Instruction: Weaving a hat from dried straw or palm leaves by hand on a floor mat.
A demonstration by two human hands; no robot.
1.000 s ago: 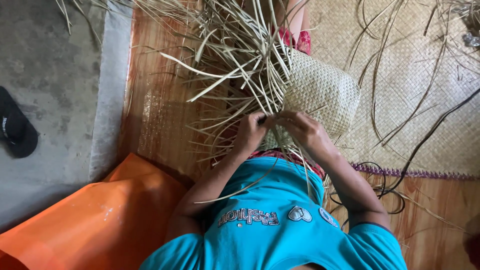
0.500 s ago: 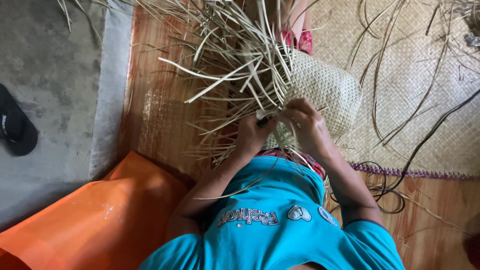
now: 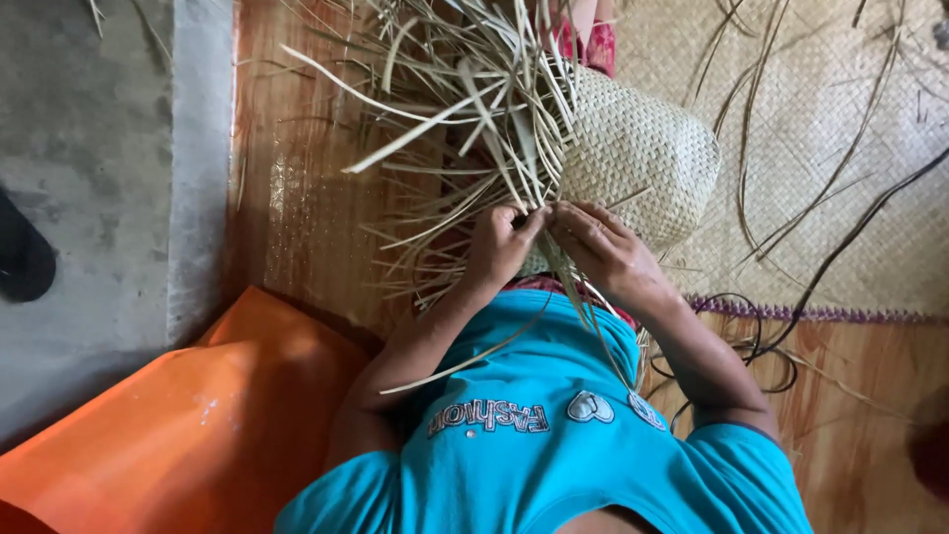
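Observation:
A half-woven pale straw basket (image 3: 643, 158) lies in front of me on the floor, with several loose straw strips (image 3: 465, 89) fanning out from its left edge. My left hand (image 3: 502, 245) pinches strips at the basket's near edge. Right beside it, my right hand (image 3: 605, 249) grips neighbouring strips, and the fingertips of both hands almost touch. A few long strips (image 3: 593, 316) trail down over my teal shirt (image 3: 534, 435). The basket's lower edge is hidden behind my hands.
An orange sheet (image 3: 188, 425) lies at the lower left. A grey concrete floor (image 3: 89, 168) with a dark sandal (image 3: 25, 259) is at far left. A woven mat (image 3: 830, 148) with a purple edge and dark cords (image 3: 781, 336) lies to the right, on a wood-patterned floor (image 3: 297, 198).
Both hands have shifted slightly along the basket's near edge, working the strips. The fan of loose strips has swayed a little; the basket stays in place.

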